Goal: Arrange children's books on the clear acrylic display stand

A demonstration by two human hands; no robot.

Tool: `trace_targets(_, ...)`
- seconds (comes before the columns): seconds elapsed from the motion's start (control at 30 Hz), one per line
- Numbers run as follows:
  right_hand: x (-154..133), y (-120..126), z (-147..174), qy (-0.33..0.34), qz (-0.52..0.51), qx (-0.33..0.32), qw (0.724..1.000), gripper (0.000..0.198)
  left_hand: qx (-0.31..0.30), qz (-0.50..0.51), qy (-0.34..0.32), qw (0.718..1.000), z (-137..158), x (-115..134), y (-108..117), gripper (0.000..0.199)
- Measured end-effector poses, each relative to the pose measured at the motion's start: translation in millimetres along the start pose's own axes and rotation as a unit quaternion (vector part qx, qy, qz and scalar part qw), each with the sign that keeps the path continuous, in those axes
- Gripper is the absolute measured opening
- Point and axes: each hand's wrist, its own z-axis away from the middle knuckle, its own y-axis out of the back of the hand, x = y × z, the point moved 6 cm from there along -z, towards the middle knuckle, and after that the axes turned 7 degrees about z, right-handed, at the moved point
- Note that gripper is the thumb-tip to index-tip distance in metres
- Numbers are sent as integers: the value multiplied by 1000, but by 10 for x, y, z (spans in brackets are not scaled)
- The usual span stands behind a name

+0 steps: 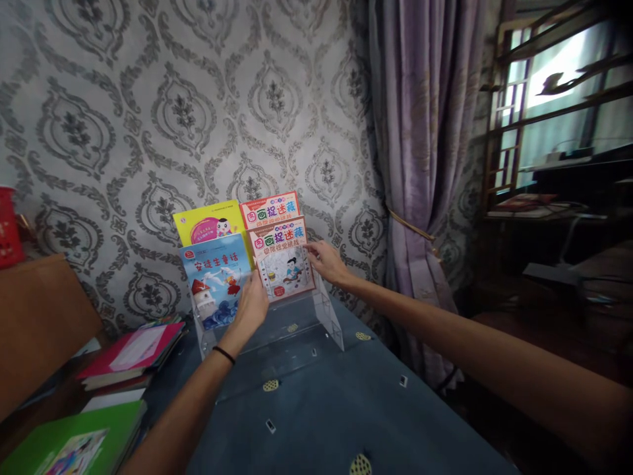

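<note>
A clear tiered book stand (329, 316) on the table holds several children's books. My left hand (254, 301) is closed at the lower left edge of a picture book with a brown-pink cover (284, 267), its fingers partly hidden. That book's right edge is pinched by my right hand (326, 262). It leans back in front of a similar red-bordered book (270, 206). Just left of my left hand stands a blue storybook (215, 277), which overlaps a yellow book (205, 223) behind it.
Stacked books with a pink cover on top (136, 349) and a green book (84, 435) lie at the left, near a brown cardboard box (44, 316) and a red basket (8, 224). A patterned blue cloth (306, 422) covers the table. A purple curtain (420, 165) hangs behind at the right.
</note>
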Motion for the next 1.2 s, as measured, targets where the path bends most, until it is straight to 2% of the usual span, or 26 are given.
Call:
trace_targets(0.43, -25, 75, 29, -12, 15, -17, 1000, 33, -16, 36, -27, 999, 5, 40, 19, 49)
trace_targets(0.8, -26, 124, 67, -9, 10, -15, 1000, 31, -17, 26, -39, 999, 45, 53, 27, 44)
trace_targets(1.2, -11, 73, 102, -12, 0, -17, 1000, 30, -34, 14, -10, 999, 125, 82, 39, 45)
